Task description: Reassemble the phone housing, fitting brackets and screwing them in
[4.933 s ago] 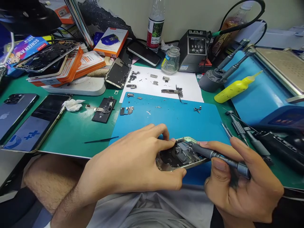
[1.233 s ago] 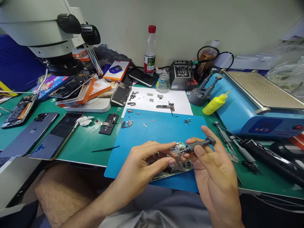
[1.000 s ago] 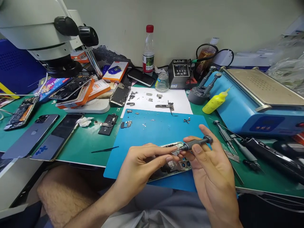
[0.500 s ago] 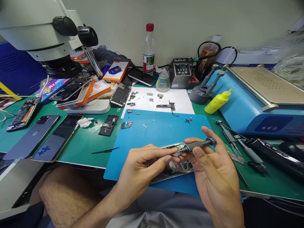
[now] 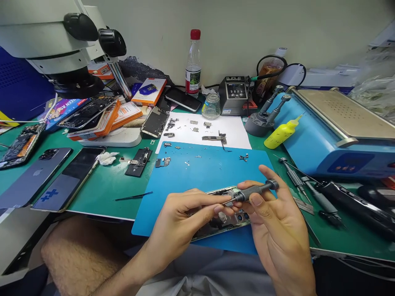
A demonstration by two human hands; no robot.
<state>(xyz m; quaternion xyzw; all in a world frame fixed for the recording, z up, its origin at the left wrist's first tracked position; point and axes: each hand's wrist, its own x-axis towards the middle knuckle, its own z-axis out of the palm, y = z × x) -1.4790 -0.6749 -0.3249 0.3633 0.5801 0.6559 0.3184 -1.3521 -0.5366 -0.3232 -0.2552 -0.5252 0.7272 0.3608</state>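
Observation:
My right hand holds a grey precision screwdriver between thumb and fingers, its cap to the upper right and its thin bit pointing left. My left hand is closed in a pinch right at the bit's tip; whatever sits between thumb and forefinger is hidden. Below both hands lies an opened phone housing, tilted, with round camera lenses near its right end. The hands cover much of it. Under it spreads a blue mat with small phone parts and screws.
Behind the mat, a white paper sheet bears a logic board and small parts. Phones and a microscope stand left. To the right are a yellow bottle, a blue heating machine and more screwdrivers.
The whole view has shifted slightly to the left. Both hands keep nearly the same hold, with the screwdriver's bit still at the left fingertips.

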